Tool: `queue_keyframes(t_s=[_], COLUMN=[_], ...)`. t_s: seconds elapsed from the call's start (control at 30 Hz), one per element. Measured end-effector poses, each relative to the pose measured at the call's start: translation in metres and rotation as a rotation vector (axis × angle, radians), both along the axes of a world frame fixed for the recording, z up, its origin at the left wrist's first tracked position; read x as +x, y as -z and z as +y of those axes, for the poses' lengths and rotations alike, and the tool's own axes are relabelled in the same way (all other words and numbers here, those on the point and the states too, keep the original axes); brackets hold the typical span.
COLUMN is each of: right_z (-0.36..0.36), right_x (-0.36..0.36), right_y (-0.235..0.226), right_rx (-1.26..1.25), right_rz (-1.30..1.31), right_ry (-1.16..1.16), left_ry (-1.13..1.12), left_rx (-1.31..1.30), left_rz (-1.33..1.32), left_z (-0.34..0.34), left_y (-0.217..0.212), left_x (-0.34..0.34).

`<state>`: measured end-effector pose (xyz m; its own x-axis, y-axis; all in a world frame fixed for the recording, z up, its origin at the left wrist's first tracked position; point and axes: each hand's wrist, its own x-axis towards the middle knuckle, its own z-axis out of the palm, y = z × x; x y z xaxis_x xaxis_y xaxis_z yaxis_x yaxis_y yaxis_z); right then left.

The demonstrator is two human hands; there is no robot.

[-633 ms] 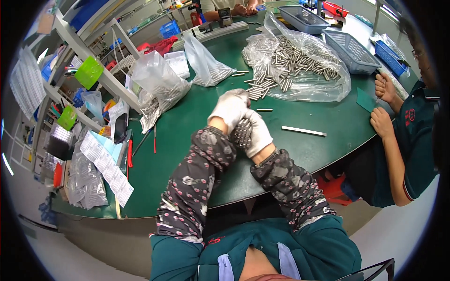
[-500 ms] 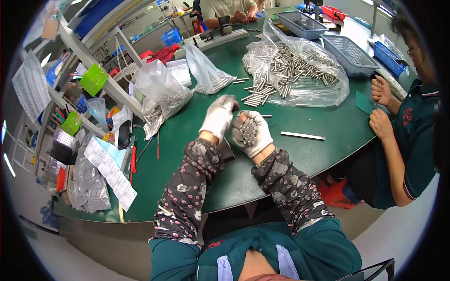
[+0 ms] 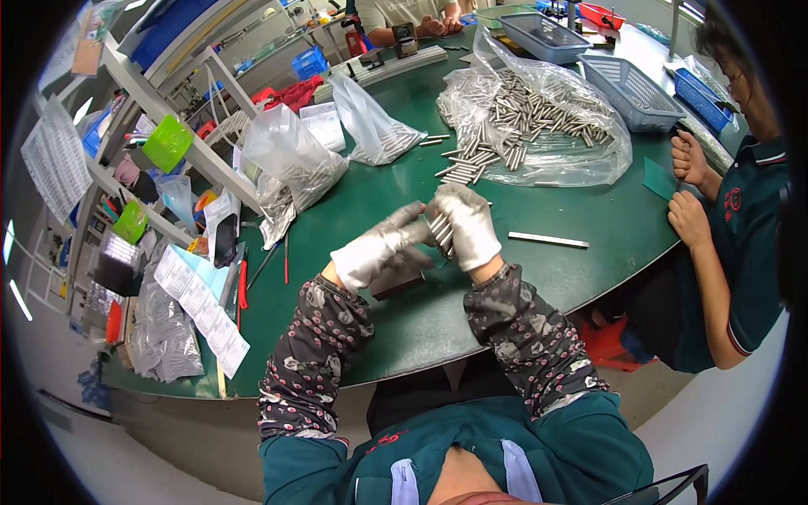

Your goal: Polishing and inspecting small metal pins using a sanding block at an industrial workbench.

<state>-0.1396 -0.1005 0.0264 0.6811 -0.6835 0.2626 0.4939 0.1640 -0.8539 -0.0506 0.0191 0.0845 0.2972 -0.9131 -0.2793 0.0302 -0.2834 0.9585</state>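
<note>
My right hand point(image 3: 470, 227), in a white glove, is closed around a bundle of short metal pins point(image 3: 441, 232), whose ends point toward my left side. My left hand point(image 3: 370, 252), gloved too, is beside the bundle with its fingers stretched apart and somewhat blurred; it holds nothing that I can see. Under the left hand a dark block point(image 3: 397, 285) lies on the green table point(image 3: 353, 198), partly hidden. Just beyond my hands, loose pins point(image 3: 461, 171) spill from a large clear plastic bag point(image 3: 589, 164) heaped with many more.
A flat metal bar point(image 3: 549, 240) lies to the right of my hands. Two bags of pins point(image 3: 290, 160) point(image 3: 379, 139) stand at the back left. Papers point(image 3: 202, 311) and tools line the left edge. A co-worker point(image 3: 724, 227) sits at the right, near grey baskets point(image 3: 633, 97).
My left hand has moved left and nearer to me, its fingers spreading. The right hand has turned, so the bundle now shows its pins' sides rather than their round ends.
</note>
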Motion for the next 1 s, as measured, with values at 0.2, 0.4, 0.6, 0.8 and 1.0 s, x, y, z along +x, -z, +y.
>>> queue_keyframes(t_s=[0.2, 0.4, 0.6, 0.8, 1.0], right_z=[0.017, 0.028, 0.026, 0.027, 0.035], right_x=[-0.004, -0.003, 0.000, 0.005, 0.012], right_y=[-0.013, -0.014, -0.012, -0.014, -0.001], right_rx=[-1.031, -1.113, -0.927, -0.932, -1.036], right_rz=[-0.120, -0.041, -0.039, 0.032, 0.158], right_ry=[0.253, 0.251, 0.006, 0.199, 0.062], left_ry=[0.286, 0.143, -0.072, -0.331, -0.458], left_rx=[-0.125, -0.086, -0.195, -0.378, -0.545], left_rz=[0.137, 0.012, -0.069, 0.037, 0.008], left_z=[0.012, 0.018, 0.026, 0.056, 0.059], left_y=[0.019, 0.033, 0.028, 0.081, 0.089], left_x=[-0.004, -0.011, -0.023, 0.018, 0.023])
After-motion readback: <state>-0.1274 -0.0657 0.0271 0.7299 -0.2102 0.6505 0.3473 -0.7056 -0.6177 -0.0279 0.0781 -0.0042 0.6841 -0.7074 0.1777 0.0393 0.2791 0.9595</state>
